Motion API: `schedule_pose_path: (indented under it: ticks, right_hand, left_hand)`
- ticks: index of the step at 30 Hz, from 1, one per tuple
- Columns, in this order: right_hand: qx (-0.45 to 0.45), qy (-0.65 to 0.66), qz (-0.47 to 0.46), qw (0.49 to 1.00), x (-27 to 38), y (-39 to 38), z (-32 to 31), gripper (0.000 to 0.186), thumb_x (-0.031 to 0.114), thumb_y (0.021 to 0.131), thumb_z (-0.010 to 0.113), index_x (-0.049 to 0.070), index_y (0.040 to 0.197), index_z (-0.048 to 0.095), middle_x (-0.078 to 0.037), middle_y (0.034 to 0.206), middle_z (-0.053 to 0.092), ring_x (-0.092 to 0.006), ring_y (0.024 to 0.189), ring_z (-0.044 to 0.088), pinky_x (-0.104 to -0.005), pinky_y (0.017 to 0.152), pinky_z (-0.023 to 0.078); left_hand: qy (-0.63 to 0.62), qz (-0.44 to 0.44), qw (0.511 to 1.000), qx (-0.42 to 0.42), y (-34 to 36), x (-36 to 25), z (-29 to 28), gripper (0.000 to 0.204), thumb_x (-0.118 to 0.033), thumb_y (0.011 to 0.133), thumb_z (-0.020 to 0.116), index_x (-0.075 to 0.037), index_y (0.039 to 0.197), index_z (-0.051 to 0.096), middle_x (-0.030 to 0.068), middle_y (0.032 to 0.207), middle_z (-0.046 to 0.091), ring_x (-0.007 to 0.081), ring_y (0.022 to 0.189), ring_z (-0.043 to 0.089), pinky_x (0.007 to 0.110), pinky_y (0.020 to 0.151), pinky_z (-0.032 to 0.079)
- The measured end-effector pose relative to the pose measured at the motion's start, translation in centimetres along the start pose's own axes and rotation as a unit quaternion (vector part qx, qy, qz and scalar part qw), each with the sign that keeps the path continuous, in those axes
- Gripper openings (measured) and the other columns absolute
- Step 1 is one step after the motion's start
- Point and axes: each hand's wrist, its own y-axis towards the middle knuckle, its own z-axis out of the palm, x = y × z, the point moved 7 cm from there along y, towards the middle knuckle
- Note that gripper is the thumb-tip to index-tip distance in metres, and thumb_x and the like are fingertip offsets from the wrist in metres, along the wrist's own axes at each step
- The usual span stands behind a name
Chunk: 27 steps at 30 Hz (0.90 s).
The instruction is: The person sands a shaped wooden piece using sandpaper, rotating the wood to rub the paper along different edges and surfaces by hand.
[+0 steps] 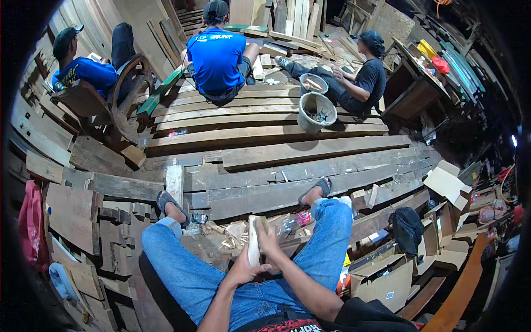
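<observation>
Between my legs I hold a pale, elongated piece of wood [254,243] upright over the scrap-strewn floor. My left hand [249,268] is closed around its lower end, thumb across it. My right hand [268,243] grips its upper right side; a tan strip beside the pale face may be part of the same piece or something separate, I cannot tell. Below the wood are my blue jeans [307,265]. Small wood offcuts [229,232] and a plastic bottle with a red label [296,221] lie just beyond my hands.
Three people [215,66] sit ahead on stacked planks [232,116] and a wooden chair [83,105]. Two buckets [315,116] stand near the right person. Cardboard boxes [381,282] and a dark cloth [406,229] lie at my right; boards [72,221] and a red cloth [33,227] at my left.
</observation>
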Motion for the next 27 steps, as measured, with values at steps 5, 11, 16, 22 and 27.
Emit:
schedule_pose_path:
  ticks: [5, 11, 16, 22, 27]
  right_hand:
    - [0.064, 0.103, 0.089, 0.989, -0.4, 0.1, 0.4, 0.052, 0.046, 0.098, 0.05, -0.002, 0.113, 0.061, -0.009, 0.085, 0.069, -0.0172, 0.077, 0.063, -0.033, 0.074, 0.051]
    - [0.002, 0.009, -0.04, 0.999, -4.0, -0.9, 1.4, 0.047, 0.041, 0.1, 0.051, 0.0, 0.121, 0.056, -0.01, 0.099, 0.066, -0.014, 0.089, 0.06, -0.0287, 0.078, 0.049]
    - [0.027, 0.088, -0.026, 0.995, -1.3, 2.8, 0.8, 0.072, 0.044, 0.093, 0.061, -0.001, 0.142, 0.033, -0.018, 0.12, 0.06, -0.0233, 0.105, 0.059, -0.0338, 0.093, 0.046]
    - [-0.002, 0.041, -0.065, 0.997, -2.8, 0.5, 0.9, 0.06, 0.034, 0.093, 0.063, -0.001, 0.134, 0.04, -0.011, 0.105, 0.064, -0.0182, 0.093, 0.061, -0.0328, 0.083, 0.049]
    - [0.036, -0.101, -0.02, 0.994, 1.0, -3.2, 1.6, 0.071, 0.039, 0.091, 0.063, -0.002, 0.142, 0.033, -0.026, 0.123, 0.058, -0.0303, 0.116, 0.057, -0.0367, 0.097, 0.044]
  left_hand:
    - [0.054, 0.03, 0.998, -0.001, -0.4, 0.6, 0.4, 0.096, -0.022, 0.063, 0.089, 0.003, 0.138, 0.034, 0.0136, 0.127, 0.052, 0.0239, 0.118, 0.048, 0.037, 0.103, 0.037]
    - [-0.061, 0.016, 0.998, 0.003, 0.9, 0.4, -0.4, 0.1, -0.02, 0.064, 0.089, 0.001, 0.142, 0.03, 0.0127, 0.128, 0.051, 0.0192, 0.113, 0.054, 0.034, 0.094, 0.048]
    - [0.117, 0.033, 0.992, 0.013, -1.0, -1.6, 1.0, 0.088, -0.025, 0.064, 0.089, 0.004, 0.132, 0.04, 0.0139, 0.124, 0.054, 0.0224, 0.113, 0.053, 0.036, 0.099, 0.042]
    - [0.006, -0.016, 1.0, 0.013, 0.4, -1.7, 1.0, 0.087, -0.031, 0.066, 0.088, 0.004, 0.13, 0.04, 0.0128, 0.119, 0.056, 0.0206, 0.11, 0.053, 0.036, 0.097, 0.043]
    - [0.095, 0.069, 0.992, -0.052, 0.4, 3.1, -1.8, 0.086, -0.056, 0.078, 0.074, 0.004, 0.129, 0.04, 0.013, 0.122, 0.053, 0.0207, 0.112, 0.052, 0.035, 0.095, 0.045]
